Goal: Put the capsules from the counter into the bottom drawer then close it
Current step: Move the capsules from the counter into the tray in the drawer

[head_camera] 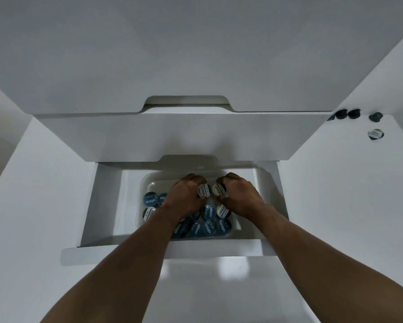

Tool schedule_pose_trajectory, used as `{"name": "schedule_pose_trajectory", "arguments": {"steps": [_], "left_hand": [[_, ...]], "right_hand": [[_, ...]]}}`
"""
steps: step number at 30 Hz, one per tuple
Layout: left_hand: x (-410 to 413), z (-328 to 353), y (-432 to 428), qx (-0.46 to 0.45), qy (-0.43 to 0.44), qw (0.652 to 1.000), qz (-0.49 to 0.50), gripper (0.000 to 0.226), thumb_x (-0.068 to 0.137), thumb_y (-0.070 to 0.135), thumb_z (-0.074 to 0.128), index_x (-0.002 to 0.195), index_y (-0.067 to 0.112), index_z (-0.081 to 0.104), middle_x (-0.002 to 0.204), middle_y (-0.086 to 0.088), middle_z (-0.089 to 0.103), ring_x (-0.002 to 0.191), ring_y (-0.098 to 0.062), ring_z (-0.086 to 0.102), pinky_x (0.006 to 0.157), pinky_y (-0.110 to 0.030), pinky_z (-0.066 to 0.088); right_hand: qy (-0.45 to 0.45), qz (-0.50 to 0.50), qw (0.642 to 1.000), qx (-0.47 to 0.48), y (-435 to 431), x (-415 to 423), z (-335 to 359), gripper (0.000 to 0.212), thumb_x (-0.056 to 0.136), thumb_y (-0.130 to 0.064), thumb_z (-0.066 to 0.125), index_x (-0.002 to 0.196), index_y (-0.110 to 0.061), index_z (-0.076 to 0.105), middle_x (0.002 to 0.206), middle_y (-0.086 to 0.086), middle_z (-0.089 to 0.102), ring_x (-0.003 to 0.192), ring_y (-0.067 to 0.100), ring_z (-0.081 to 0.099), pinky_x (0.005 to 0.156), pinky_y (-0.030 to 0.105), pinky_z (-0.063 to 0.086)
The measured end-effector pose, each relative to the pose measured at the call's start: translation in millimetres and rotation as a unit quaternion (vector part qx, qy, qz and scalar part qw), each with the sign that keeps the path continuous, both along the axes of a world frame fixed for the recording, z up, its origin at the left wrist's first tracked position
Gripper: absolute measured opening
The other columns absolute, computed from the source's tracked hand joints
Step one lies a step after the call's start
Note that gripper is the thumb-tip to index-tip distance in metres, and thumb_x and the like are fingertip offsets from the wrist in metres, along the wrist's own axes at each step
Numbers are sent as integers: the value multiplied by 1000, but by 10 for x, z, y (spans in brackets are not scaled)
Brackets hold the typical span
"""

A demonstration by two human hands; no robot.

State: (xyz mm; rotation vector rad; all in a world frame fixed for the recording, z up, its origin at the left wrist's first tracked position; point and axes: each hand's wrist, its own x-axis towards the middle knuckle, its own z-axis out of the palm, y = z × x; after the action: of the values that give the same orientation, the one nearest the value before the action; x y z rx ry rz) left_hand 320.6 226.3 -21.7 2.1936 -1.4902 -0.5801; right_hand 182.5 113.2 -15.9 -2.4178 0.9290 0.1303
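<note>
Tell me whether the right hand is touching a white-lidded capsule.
Touching. In the head view the right hand pinches the white-lidded capsule between its curled fingers and thumb, with no gap.

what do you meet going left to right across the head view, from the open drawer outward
drawer left wall → leftmost blue capsule → left hand → left hand's capsule → right hand's capsule → right hand → loose capsules at far right

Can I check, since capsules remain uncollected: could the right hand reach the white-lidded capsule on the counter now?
Probably not yet: the right hand is down in the bottom drawer, gripping another capsule. The white-lidded capsule lies unblocked on the counter, so once freed, likely yes.
</note>
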Motion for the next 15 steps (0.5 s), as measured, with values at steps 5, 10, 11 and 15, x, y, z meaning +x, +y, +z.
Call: {"name": "schedule_pose_trajectory", "arguments": {"steps": [5, 10, 11, 15], "left_hand": [[14, -65, -9, 15, -2, 1000, -1, 43, 76, 28, 72, 116, 13, 61, 111, -8, 64, 101, -25, 59, 90, -37, 50], [42, -88, -45, 33, 2, 999, -1, 45, 76, 25, 72, 118, 13, 61, 114, -9, 65, 104, -27, 59, 89, -37, 50], [46, -85, -50, 35, 3, 999, -2, 45, 75, 25, 72, 118, 13, 61, 113, -9, 65, 104, -28, 59, 89, -37, 50], [58, -69, -46, 34, 6, 999, -3, 42, 79, 28, 68, 118, 14, 61, 112, -9, 65, 102, -26, 60, 88, -37, 51]], "right_hand": [[12, 21, 1000, -10, -3, 15, -32, 45, 85, -30, 62, 127, -20, 52, 128, 0, 52, 107, 28, 58, 87, 36, 48], [9, 21, 1000, -11, 0, 26, -48, 43, 86, -31, 61, 126, -20, 52, 126, 0, 52, 104, 29, 58, 83, 34, 48], [10, 23, 1000, -10, -5, 29, -45, 43, 86, -31, 61, 127, -20, 52, 126, 0, 52, 104, 28, 58, 83, 34, 48], [16, 32, 999, 0, -18, 25, -20, 44, 85, -33, 61, 126, -21, 53, 126, 0, 53, 106, 27, 58, 87, 36, 49]]}}
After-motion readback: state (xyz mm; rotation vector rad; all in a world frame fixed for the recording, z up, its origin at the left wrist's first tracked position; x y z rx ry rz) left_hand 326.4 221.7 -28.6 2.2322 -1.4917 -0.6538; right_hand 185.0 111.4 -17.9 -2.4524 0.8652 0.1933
